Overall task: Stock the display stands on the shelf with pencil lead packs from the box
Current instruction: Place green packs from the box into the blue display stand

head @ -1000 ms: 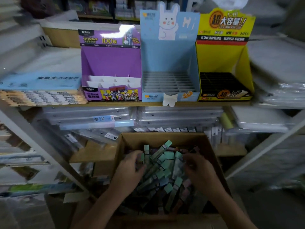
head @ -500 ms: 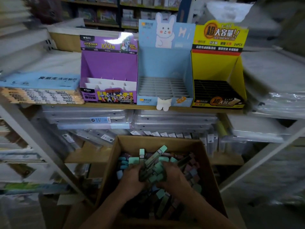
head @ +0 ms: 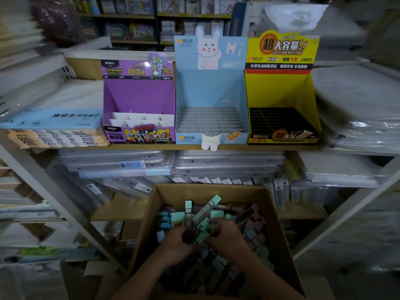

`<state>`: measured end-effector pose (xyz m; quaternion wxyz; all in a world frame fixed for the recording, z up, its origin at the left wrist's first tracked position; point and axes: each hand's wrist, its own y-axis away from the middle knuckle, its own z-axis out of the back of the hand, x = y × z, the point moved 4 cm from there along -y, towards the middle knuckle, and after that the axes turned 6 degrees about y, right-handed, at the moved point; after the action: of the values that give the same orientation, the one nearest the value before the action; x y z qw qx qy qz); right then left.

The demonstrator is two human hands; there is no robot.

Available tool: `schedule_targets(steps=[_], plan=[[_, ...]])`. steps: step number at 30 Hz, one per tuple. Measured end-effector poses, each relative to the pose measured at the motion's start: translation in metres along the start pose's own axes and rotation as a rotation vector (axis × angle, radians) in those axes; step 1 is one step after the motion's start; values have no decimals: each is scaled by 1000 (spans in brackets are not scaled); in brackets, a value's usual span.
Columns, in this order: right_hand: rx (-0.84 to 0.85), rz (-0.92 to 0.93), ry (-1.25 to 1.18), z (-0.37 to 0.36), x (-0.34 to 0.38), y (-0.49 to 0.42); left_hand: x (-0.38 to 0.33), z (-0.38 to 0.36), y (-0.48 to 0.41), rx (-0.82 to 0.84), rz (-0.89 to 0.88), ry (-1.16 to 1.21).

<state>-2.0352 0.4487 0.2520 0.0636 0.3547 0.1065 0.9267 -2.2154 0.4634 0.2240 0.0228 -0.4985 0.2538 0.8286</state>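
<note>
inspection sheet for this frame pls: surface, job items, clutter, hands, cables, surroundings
Surface: wooden shelf carrying three stands side by side.
Job's things: purple stand, blue stand and yellow stand, all slots empty; box below, full of lead packs.
Clutter: notebook stack left of the stands; plastic folders under the shelf.
Grippers: left hand and right hand in the box, closed together on a bunch of packs.
Cables: nothing seen.
Surroundings: stocked shelves behind, blurred.
</note>
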Motion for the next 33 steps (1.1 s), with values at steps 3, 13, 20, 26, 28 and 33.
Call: schedule_targets(steps=[3,13,20,26,28,33], plan=[[19,-8,-96,-2,3,-2,-3,0,2,-7,-11,70],[53,-77,-332,-1,17,-6,-8,3,7,-14,-28,214],[27,-131,-454,-3,14,-11,-4,4,0,-48,26,266],[11,-90,-373,-4,12,-14,-4,2,-2,-12,68,248],[-2,-58,-296,-4,13,-15,-5,1,-3,-22,76,239],[-35,-18,-304,-5,16,-12,-8,-1,-1,-60,49,278]])
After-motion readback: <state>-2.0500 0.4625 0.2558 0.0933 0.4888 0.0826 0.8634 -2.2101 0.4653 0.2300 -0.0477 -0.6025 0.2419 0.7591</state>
